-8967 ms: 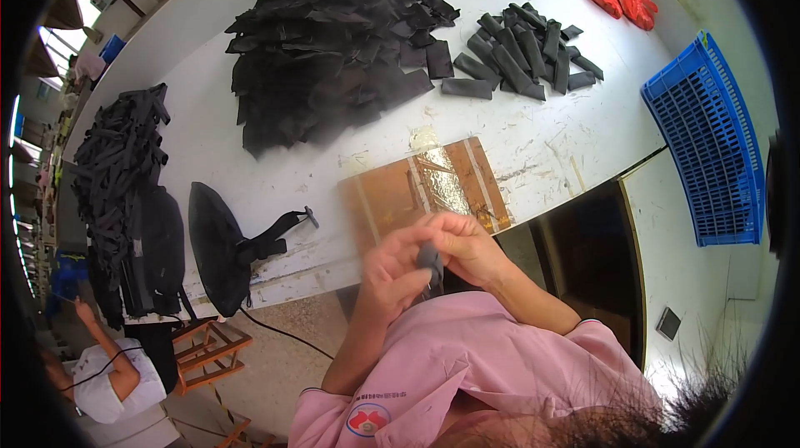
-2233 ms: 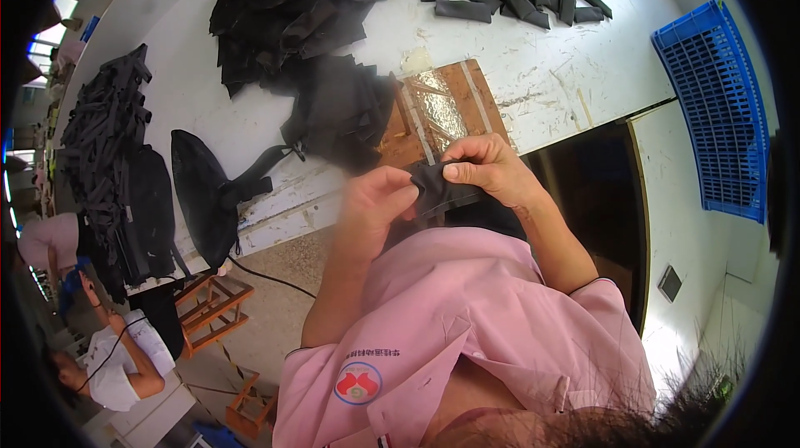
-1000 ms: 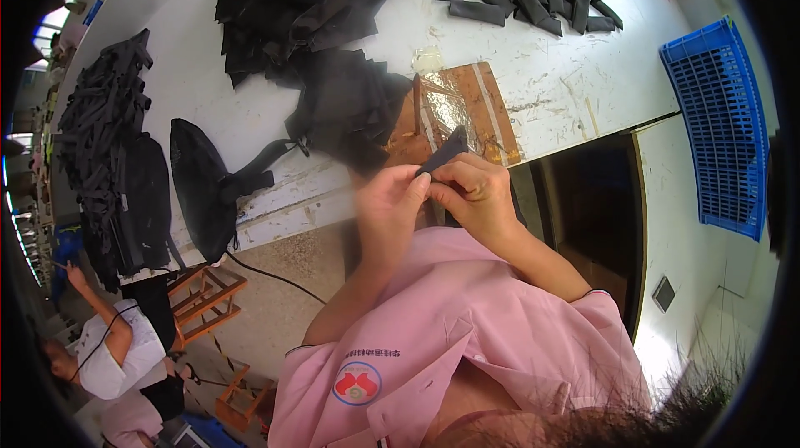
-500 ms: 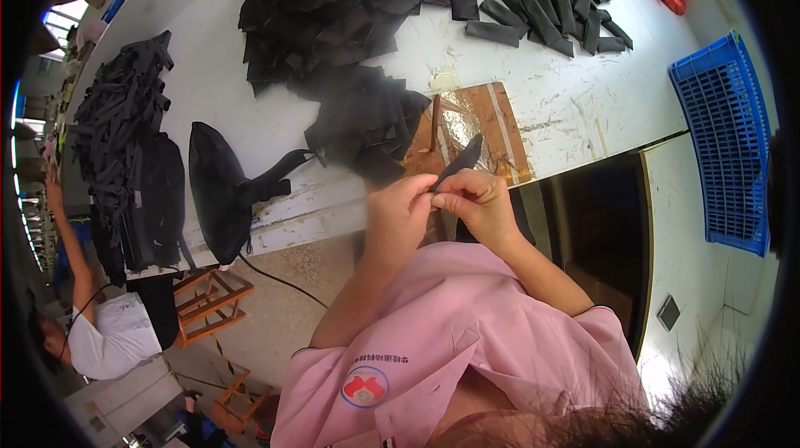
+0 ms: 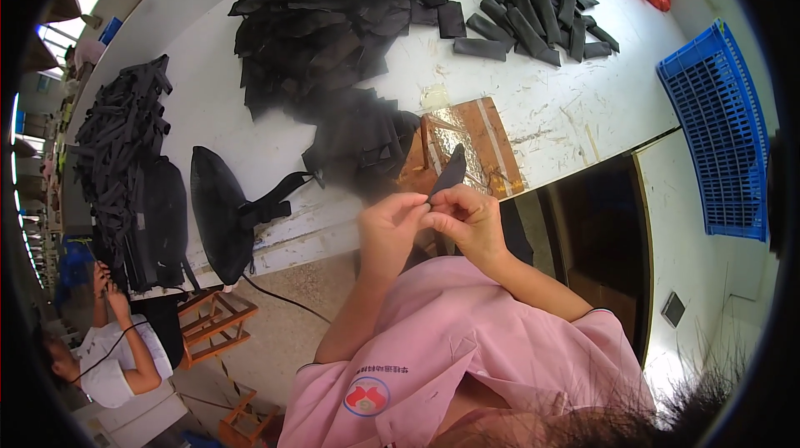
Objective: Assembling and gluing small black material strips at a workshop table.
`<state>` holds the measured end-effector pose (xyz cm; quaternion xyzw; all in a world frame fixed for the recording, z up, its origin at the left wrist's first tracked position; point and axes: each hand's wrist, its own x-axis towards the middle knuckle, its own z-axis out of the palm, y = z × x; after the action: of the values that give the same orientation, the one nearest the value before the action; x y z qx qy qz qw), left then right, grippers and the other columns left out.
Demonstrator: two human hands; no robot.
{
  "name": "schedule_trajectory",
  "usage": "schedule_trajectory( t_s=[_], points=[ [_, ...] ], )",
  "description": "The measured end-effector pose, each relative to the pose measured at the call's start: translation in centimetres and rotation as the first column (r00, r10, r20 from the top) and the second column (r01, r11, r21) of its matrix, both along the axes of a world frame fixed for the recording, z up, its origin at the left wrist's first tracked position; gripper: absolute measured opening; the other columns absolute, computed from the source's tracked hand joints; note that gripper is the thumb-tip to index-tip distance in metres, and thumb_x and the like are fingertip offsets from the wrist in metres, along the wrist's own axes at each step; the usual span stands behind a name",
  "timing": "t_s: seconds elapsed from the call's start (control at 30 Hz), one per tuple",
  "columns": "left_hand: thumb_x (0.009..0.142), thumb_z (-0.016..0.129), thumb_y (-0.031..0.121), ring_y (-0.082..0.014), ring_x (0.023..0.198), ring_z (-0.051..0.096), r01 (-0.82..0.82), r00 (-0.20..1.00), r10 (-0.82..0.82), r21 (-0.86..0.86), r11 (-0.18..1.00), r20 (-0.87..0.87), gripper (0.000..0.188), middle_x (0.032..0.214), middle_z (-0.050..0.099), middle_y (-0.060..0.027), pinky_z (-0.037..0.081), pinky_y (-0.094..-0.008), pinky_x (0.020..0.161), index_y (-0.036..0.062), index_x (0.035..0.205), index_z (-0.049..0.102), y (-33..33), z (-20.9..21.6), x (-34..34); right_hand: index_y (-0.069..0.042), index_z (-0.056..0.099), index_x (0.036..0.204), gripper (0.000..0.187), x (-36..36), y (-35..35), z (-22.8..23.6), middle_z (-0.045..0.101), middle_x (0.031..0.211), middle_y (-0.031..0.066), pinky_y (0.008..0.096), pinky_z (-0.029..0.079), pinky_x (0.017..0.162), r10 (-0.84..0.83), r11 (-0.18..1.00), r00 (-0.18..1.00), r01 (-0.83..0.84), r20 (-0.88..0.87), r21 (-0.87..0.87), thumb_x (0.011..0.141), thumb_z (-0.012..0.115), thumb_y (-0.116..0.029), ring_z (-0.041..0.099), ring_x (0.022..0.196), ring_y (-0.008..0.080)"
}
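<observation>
By the board's (image 5: pixel 487 148) seven o'clock, left hand (image 5: pixel 392 221) and right hand (image 5: pixel 468 220): both pinching the cloth's (image 5: pixel 451 173) near end.
Cloth axis: one-to-seven o'clock, free end toward one.
Nearer to free end: right hand.

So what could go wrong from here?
1. The left hand and right hand pinch the dark fabric piece only near one end; it might slip.
2. The loose black stack by the brown board is close; a knuckle could scatter it.
3. The black pouch reaches the table's front edge; a bump might drop it.
</observation>
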<state>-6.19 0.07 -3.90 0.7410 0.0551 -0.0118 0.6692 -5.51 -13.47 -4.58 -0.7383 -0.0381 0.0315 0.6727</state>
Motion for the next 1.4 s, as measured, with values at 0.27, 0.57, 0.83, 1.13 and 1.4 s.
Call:
schedule_trajectory(
  t_s=[0.27, 0.57, 0.83, 1.13, 1.4],
  points=[
    [0.079, 0.055, -0.002, -0.0107, 0.063, 0.06, 0.002, 0.998, -0.013, -0.166, 0.986, -0.065, 0.009, 0.073, 0.063, -0.0069, 0.047, -0.0215, 0.057, -0.0047, 0.087, 0.06, -0.2, -0.2, -0.4, 0.0, 0.058, 0.075, 0.016, -0.3, 0.1, 0.4, 0.055, 0.068, 0.0092, 0.0275, 0.044, 0.05, -0.044, 0.96, 0.949, 0.127, 0.312, -0.25, 0.066, 0.069, -0.006, 0.055, 0.057, 0.019],
    [0.076, 0.058, -0.007, -0.0072, 0.061, 0.057, -0.129, 0.982, 0.112, 0.104, 0.986, 0.152, 0.011, 0.073, 0.061, -0.0069, 0.05, -0.0193, 0.055, -0.0048, 0.087, 0.056, -1.4, -0.5, -0.4, 0.002, 0.056, 0.08, 0.016, 0.4, -0.3, 0.5, 0.053, 0.071, 0.0118, 0.0285, 0.043, 0.051, 0.009, 0.992, 1.0, -0.011, -0.015, -0.129, 0.072, 0.064, -0.009, 0.055, 0.057, 0.0213],
    [0.075, 0.058, -0.007, -0.0079, 0.059, 0.058, -0.115, 0.969, 0.08, 0.14, 0.984, 0.233, 0.014, 0.073, 0.061, -0.0076, 0.05, -0.0201, 0.054, -0.0044, 0.089, 0.056, -2.0, -0.9, -0.8, 0.003, 0.057, 0.083, 0.019, 0.7, -0.8, 0.3, 0.054, 0.07, 0.0115, 0.0294, 0.043, 0.052, 0.051, 0.995, 0.985, -0.035, 0.166, -0.098, 0.071, 0.066, -0.009, 0.055, 0.058, 0.022],
    [0.07, 0.058, -0.009, -0.0023, 0.044, 0.043, -0.201, 0.971, 0.155, -0.273, 0.941, -0.183, 0.019, 0.067, 0.057, -0.0046, 0.028, -0.0154, 0.036, -0.0012, 0.086, 0.051, -0.4, -0.7, 0.2, -0.002, 0.056, 0.08, 0.014, 1.1, -0.3, -0.7, 0.05, 0.071, 0.0121, 0.0368, 0.045, 0.055, 0.036, 0.918, 0.933, 0.11, 0.357, -0.381, 0.066, 0.059, -0.002, 0.054, 0.062, 0.0304],
    [0.068, 0.053, -0.008, -0.0006, 0.042, 0.034, -0.109, 0.954, -0.002, -0.353, 0.929, -0.3, 0.022, 0.065, 0.048, -0.0002, 0.026, -0.0159, 0.036, 0.0007, 0.087, 0.049, -0.6, -0.7, 0.3, -0.003, 0.059, 0.075, 0.009, 1.3, -1.7, 0.4, 0.052, 0.066, -0.0017, 0.0172, 0.032, 0.046, 0.443, 0.715, 0.694, 0.109, -0.568, 0.69, 0.08, 0.06, -0.011, 0.042, 0.055, 0.0034]
  ],
)
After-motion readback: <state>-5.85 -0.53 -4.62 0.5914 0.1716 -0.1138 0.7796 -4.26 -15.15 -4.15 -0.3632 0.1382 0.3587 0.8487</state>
